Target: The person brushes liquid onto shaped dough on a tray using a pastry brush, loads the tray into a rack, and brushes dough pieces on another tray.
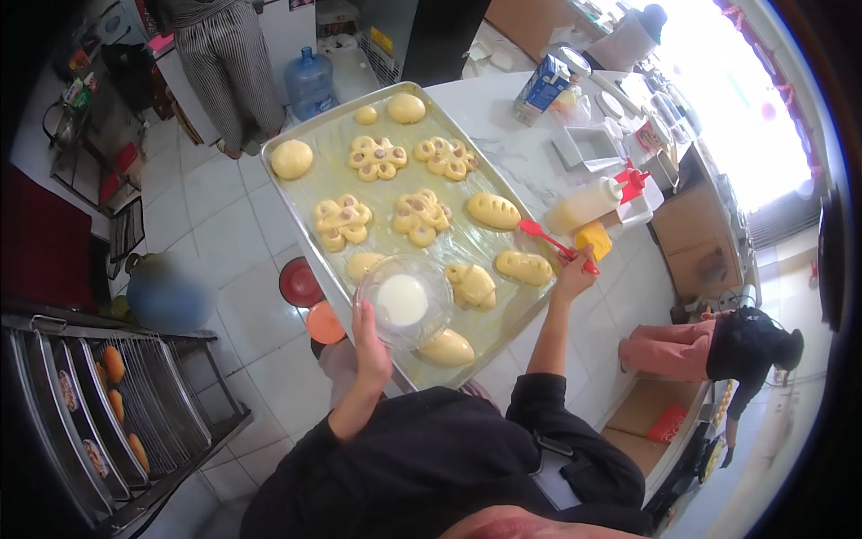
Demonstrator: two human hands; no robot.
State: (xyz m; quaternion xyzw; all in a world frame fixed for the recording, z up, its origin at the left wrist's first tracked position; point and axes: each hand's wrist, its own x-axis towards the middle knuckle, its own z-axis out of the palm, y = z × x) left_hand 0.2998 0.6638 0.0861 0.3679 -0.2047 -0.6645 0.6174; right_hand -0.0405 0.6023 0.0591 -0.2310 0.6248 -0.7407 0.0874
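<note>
My left hand [370,352] grips a clear glass bowl [366,301] with white liquid in it, held above the near end of a large metal baking tray [310,229]. Closed around the handle of a red brush or spatula [548,235] is my right hand [576,274], over the tray's right edge. The red head is beside a slashed oval dough piece [493,211]. Glossy shaped dough lies on the tray: flower-like pieces [377,158], round balls [292,159], a turtle-like piece [470,286] and plain ovals [447,348]. The bowl partly hides one oval.
Past the tray, a marble table [485,112] holds a carton [541,90], squeeze bottles [584,205] and a grey loaf pan [584,146]. A yellow object [593,239] is by my right hand. A rack of baked bread [117,404] stands left. Other people are at the back and right.
</note>
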